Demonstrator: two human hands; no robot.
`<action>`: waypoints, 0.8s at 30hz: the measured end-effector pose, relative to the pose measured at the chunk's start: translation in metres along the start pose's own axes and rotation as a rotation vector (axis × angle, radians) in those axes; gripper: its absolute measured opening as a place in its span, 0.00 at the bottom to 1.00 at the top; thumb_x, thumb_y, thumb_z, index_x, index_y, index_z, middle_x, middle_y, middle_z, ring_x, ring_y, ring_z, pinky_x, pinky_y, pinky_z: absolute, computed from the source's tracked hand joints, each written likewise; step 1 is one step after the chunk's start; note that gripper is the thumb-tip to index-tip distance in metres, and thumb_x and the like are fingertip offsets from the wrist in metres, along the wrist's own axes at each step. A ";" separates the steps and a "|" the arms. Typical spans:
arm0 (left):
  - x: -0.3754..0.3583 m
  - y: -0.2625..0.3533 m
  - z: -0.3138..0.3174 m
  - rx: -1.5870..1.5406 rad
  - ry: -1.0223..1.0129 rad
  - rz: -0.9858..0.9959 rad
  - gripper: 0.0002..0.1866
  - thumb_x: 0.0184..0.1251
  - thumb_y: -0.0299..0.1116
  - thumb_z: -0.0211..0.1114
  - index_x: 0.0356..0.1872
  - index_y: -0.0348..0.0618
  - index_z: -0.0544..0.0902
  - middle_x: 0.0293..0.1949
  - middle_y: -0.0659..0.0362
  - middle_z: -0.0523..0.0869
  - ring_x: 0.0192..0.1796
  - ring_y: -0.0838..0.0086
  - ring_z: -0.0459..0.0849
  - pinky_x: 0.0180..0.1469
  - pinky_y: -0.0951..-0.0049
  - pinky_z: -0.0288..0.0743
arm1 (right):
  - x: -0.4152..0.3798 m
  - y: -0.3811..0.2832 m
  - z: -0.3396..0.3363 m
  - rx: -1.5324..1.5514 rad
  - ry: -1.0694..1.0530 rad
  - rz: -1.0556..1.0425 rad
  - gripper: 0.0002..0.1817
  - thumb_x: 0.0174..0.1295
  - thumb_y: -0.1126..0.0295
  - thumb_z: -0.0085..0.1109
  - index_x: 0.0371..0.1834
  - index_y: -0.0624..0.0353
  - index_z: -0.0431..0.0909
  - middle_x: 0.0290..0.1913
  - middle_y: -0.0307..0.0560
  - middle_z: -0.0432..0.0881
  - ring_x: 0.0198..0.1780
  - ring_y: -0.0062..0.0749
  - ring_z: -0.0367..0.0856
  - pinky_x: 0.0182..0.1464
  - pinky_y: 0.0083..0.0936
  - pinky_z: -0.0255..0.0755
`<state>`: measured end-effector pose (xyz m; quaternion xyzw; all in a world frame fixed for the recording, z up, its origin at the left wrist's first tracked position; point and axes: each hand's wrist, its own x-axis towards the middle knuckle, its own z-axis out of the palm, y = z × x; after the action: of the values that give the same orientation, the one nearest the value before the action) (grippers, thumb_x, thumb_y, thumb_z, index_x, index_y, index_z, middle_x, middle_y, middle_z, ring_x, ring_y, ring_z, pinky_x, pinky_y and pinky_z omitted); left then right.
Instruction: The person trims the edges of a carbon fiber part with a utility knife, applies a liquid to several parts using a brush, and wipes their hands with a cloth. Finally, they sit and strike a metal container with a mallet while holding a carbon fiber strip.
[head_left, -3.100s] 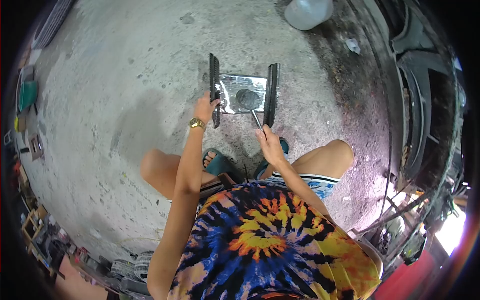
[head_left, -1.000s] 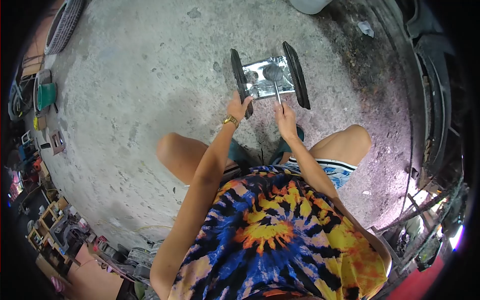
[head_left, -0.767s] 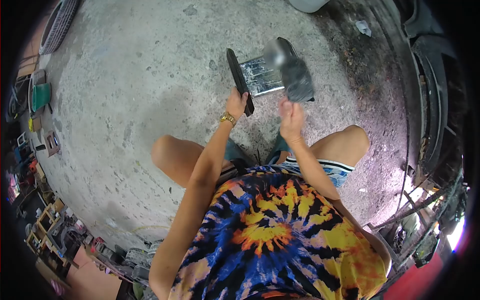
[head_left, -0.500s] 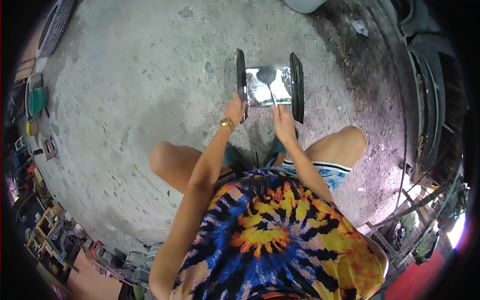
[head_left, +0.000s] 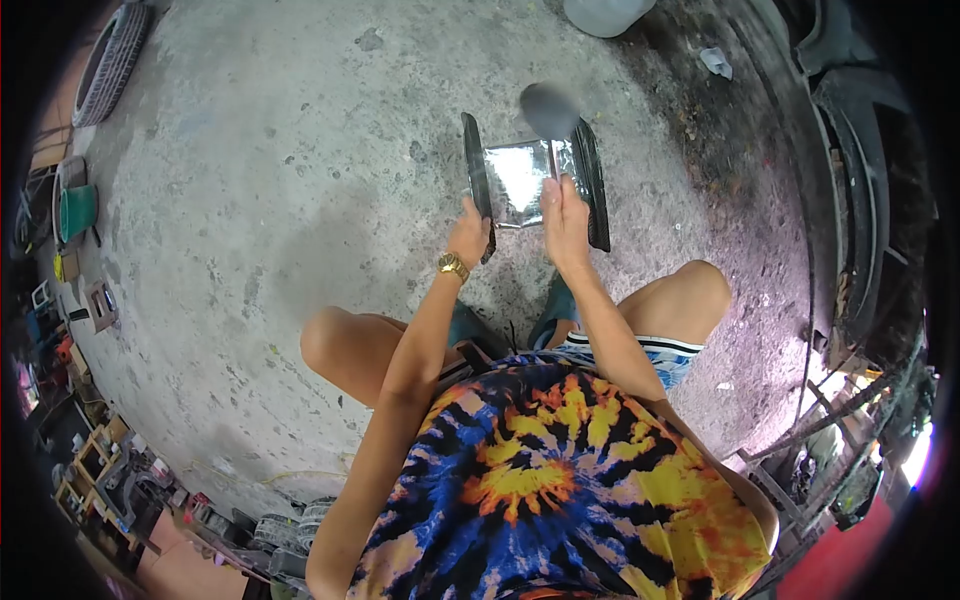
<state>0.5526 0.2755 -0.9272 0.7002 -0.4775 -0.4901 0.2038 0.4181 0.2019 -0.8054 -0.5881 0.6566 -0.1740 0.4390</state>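
My right hand (head_left: 567,228) is closed around the thin handle of a mallet with a dark, rounded head (head_left: 549,110). The head is blurred and raised over the far right part of a shiny metal piece (head_left: 515,180). Long black edge strips run along both sides of that piece, a left strip (head_left: 475,165) and a right strip (head_left: 594,190). My left hand (head_left: 469,234), with a gold watch at the wrist, grips the near end of the left strip; its fingertips are partly hidden. The piece lies in front of my feet, between my spread knees.
Rough concrete floor (head_left: 240,200) surrounds me. A pale bucket (head_left: 608,12) and a crumpled white scrap (head_left: 716,62) are at the far right. A tyre (head_left: 112,65) and a green container (head_left: 77,212) stand at the left. Dark car parts (head_left: 865,190) line the right side.
The mallet head has risen off the metal piece toward me and away from its surface. The piece has shifted and tilted slightly. My left hand keeps its hold, a little nearer to me.
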 end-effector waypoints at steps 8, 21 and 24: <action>0.004 -0.004 -0.005 0.022 0.053 0.031 0.19 0.63 0.26 0.56 0.46 0.31 0.57 0.24 0.34 0.79 0.29 0.40 0.79 0.31 0.48 0.73 | 0.023 0.079 0.038 -0.231 0.027 -0.012 0.22 0.70 0.54 0.40 0.36 0.67 0.66 0.25 0.64 0.75 0.32 0.63 0.75 0.33 0.47 0.65; 0.013 -0.028 -0.013 0.022 0.149 0.113 0.19 0.64 0.28 0.58 0.46 0.33 0.58 0.21 0.41 0.76 0.24 0.44 0.77 0.24 0.55 0.68 | -0.016 -0.008 0.002 0.032 -0.105 0.087 0.18 0.69 0.58 0.43 0.37 0.66 0.68 0.26 0.65 0.75 0.34 0.64 0.75 0.34 0.46 0.65; 0.009 -0.005 -0.025 0.109 0.072 0.028 0.18 0.63 0.27 0.56 0.45 0.31 0.57 0.24 0.36 0.78 0.32 0.41 0.79 0.30 0.52 0.73 | -0.025 0.065 0.042 0.056 0.080 -0.102 0.18 0.69 0.59 0.42 0.35 0.67 0.68 0.29 0.66 0.75 0.34 0.63 0.75 0.34 0.46 0.65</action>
<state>0.5775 0.2660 -0.9244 0.7208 -0.5054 -0.4348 0.1895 0.4083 0.2535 -0.8680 -0.6010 0.6376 -0.2378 0.4192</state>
